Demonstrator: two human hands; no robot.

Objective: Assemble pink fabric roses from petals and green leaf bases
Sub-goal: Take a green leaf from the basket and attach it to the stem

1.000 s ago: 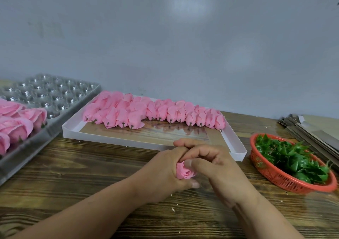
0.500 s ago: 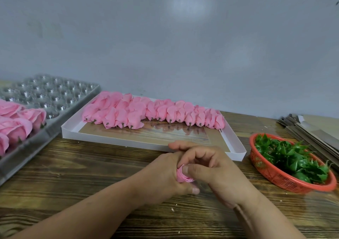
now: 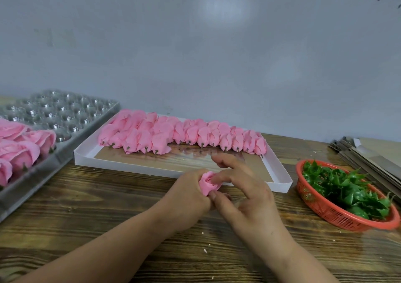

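My left hand [image 3: 187,198] grips a small pink fabric rose [image 3: 207,184] just above the wooden table, its fingers curled round the base. My right hand [image 3: 245,193] is beside it, a fingertip and the thumb touching the rose's petals while the other fingers are lifted and spread. Behind the hands, a white tray [image 3: 138,167] carries a row of pink rosebuds [image 3: 180,134] with short stems. A red basket [image 3: 338,214] at the right is filled with green leaf bases [image 3: 345,185].
A metal mould tray [image 3: 65,117] at the left has several finished pink roses [image 3: 19,146] at its near end. Flat cardboard pieces [image 3: 368,154] lie at the far right. A grey wall stands right behind the table.
My right hand has opened up from covering the rose, its fingers lifting and spreading, so more of the rose shows. My left hand keeps its hold in about the same place.
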